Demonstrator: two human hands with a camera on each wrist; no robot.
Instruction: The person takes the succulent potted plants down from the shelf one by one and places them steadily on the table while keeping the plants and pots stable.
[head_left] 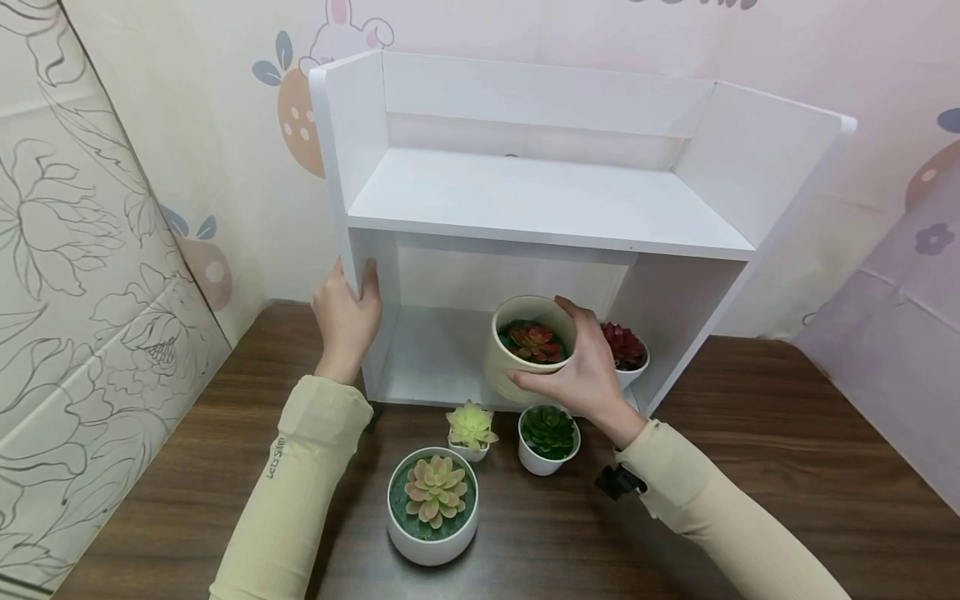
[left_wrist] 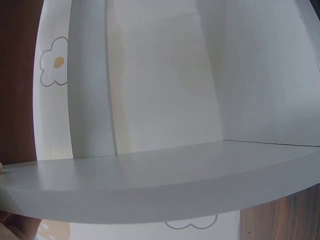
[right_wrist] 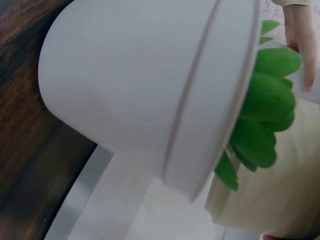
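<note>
My left hand (head_left: 348,321) grips the left side panel of a white two-tier shelf (head_left: 551,204), thumb on the inner face and fingers outside. That panel (left_wrist: 150,195) fills the lower part of the left wrist view. With thumb and fingers spread across its rim, my right hand (head_left: 585,367) holds a cream flowerpot (head_left: 501,377) at the front of the lower compartment. A red-orange succulent (head_left: 534,342) shows inside it. Behind the right hand, a dark red potted succulent (head_left: 624,346) stands in the compartment's right side.
In front of the shelf on the brown wooden table (head_left: 570,542) stand a green succulent in a white pot (head_left: 542,462), a small yellow-green succulent (head_left: 471,427) and a wide white bowl (head_left: 432,548) with a pinkish-yellow succulent. The white pot (right_wrist: 125,75) looms large in the right wrist view.
</note>
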